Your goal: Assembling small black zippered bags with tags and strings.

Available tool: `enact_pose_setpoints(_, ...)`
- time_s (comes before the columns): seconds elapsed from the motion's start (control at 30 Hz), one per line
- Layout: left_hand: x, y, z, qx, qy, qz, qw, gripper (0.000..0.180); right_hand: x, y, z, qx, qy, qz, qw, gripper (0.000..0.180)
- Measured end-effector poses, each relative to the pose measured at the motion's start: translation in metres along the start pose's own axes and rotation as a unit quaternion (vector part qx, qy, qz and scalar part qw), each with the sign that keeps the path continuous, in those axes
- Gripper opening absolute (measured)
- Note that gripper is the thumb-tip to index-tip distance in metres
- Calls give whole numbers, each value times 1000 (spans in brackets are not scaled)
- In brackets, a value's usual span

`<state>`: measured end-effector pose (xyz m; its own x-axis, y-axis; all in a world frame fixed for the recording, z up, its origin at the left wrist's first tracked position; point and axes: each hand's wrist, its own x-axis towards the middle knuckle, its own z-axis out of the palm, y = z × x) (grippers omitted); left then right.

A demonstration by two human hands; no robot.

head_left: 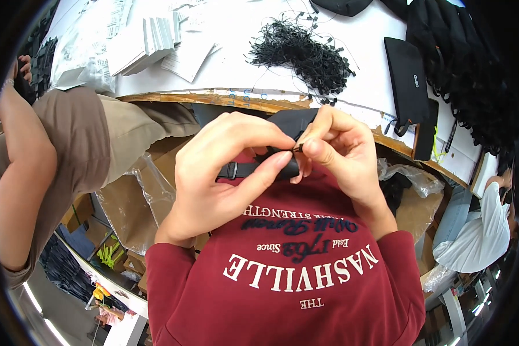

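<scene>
My left hand (219, 164) and my right hand (349, 153) meet in front of my chest, both closed in a pinch. Between their fingertips is the small black end of a tag string (297, 148), partly covered by the fingers. Under and behind my hands lies a black fabric item (294, 120). From it a black strap with a small buckle (232, 169) shows beneath my left palm. What my other right-hand fingers touch is hidden.
Ahead, a white-topped table (230, 69) with a worn wooden edge carries a heap of black tag strings (305, 55), stacked white cards (147, 46) and a flat black pouch (406, 81). More black goods (455, 63) pile at right. Another person (46, 150) is close at left.
</scene>
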<state>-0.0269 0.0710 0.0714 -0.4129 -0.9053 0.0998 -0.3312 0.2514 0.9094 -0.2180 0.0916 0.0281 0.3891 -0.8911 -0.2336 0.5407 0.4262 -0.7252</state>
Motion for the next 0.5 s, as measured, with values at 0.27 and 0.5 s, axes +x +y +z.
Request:
enact_pose_setpoints(0.27, 1, -9, 7, 5, 18, 24, 1000, 12, 2, 2, 1, -9, -9, -25, 1000, 15)
enact_pose_setpoints(0.5, 3, -9, 12, -36, 40, 24, 998, 13, -1, 2, 7, -75, 25, -64, 995, 14)
